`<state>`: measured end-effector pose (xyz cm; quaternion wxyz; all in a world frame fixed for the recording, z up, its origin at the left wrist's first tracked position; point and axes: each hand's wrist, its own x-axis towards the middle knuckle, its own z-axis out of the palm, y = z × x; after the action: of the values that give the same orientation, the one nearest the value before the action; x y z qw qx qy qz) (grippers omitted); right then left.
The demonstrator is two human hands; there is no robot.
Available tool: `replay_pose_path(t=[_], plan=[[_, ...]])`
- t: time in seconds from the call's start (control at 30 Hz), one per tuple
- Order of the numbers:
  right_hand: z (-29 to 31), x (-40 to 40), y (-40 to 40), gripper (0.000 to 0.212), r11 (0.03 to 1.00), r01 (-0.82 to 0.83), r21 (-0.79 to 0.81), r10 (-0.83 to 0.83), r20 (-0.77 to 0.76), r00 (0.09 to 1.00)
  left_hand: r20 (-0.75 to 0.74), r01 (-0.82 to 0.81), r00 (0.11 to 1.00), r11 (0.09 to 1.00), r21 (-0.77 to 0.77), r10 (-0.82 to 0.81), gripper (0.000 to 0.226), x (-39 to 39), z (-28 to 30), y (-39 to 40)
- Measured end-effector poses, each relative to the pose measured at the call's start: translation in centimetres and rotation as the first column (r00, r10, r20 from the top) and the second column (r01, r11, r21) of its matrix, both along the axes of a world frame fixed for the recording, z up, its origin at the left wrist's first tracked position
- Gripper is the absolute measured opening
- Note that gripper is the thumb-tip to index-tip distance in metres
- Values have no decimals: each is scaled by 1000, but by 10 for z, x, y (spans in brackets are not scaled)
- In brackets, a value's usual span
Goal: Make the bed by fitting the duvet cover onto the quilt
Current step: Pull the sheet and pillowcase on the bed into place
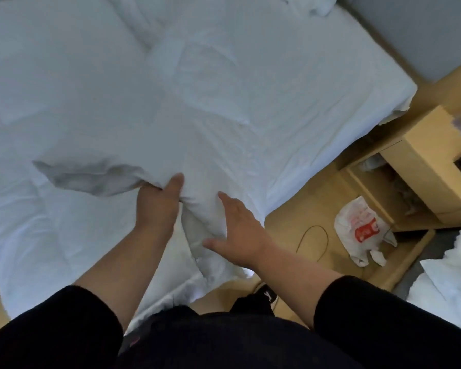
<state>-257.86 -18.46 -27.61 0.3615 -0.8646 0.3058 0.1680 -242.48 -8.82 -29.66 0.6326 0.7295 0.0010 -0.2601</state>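
A white duvet cover lies spread over the bed, wrinkled, with a raised fold near its close edge. Under it at the near corner bulges the white quilt, its edge hanging off the bed. My left hand grips the cover's edge, thumb on top and fingers tucked under the fabric. My right hand lies flat with straight, spread fingers on the cover over the quilt's corner, pressing it down.
The bed's right edge drops to a wooden floor. On the floor lie a white-and-red plastic bag and a thin cable. A light wooden nightstand stands at the right. More white bedding sits at the lower right.
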Motion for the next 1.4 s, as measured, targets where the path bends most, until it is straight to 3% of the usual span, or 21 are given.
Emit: replay_pose_path(t=[0.07, 0.17, 0.3, 0.4, 0.47, 0.5, 0.53, 0.57, 0.6, 0.67, 0.73, 0.83, 0.93, 0.97, 1.0, 1.1, 1.23, 1.4], plan=[[18, -9, -24, 82, 979, 124, 165, -145, 123, 982, 206, 128, 967, 984, 121, -151, 37, -41, 35, -28], [55, -49, -81, 50, 835, 297, 464, -416, 177, 892, 450, 203, 834, 936, 288, -320, 39, -89, 71, -63], [125, -80, -144, 65, 844, 252, 474, -438, 337, 834, 613, 368, 584, 846, 386, -533, 35, -134, 87, -112], [164, -62, -165, 110, 974, 148, 173, -206, 387, 899, 665, 424, 433, 788, 446, -609, 24, -172, 106, -156], [169, -48, -170, 127, 984, 51, -170, 8, 327, 945, 529, 488, 517, 740, 463, -673, 64, -193, 122, -179], [168, -45, -173, 125, 946, 5, -325, 89, 276, 957, 443, 528, 556, 710, 466, -704, 84, -197, 118, -187], [168, -44, -179, 115, 899, -20, -437, 139, 242, 960, 422, 562, 540, 686, 462, -728, 96, -198, 113, -195], [168, -44, -191, 98, 868, -21, -496, 160, 241, 957, 467, 579, 498, 681, 448, -731, 92, -198, 111, -204], [168, -47, -209, 78, 873, 14, -487, 143, 283, 949, 489, 578, 453, 663, 476, -746, 72, -194, 109, -215], [167, -65, -255, 47, 921, 191, -340, -39, 407, 913, 508, 607, 382, 624, 492, -772, 36, -182, 90, -234], [158, -106, -310, 36, 872, 418, -256, -264, 473, 841, 418, 742, 356, 525, 416, -836, 21, -173, 70, -250], [125, -198, -379, 34, 678, 675, -290, -562, 389, 730, 312, 806, 298, 413, 424, -902, 13, -151, 44, -280], [77, -295, -411, 31, 397, 845, -358, -868, 153, 472, 193, 789, 206, 280, 546, -959, 19, -143, 25, -315], [62, -319, -413, 36, 342, 854, -391, -919, 51, 391, 145, 789, 181, 232, 569, -973, 20, -144, 24, -325], [46, -340, -413, 39, 363, 830, -422, -926, -65, 372, 112, 785, 150, 187, 591, -982, 20, -146, 21, -335], [12, -359, -426, 30, 580, 697, -423, -815, -314, 488, 63, 758, 69, 94, 645, -996, 19, -158, 17, -365], [-26, -340, -484, 35, 736, 629, -251, -676, -325, 661, -52, 704, 71, 13, 710, -996, 20, -183, 6, -399], [-31, -306, -543, 35, 928, 359, -101, -373, -302, 877, -277, 676, 202, -71, 734, -939, 22, -209, 7, -411]])
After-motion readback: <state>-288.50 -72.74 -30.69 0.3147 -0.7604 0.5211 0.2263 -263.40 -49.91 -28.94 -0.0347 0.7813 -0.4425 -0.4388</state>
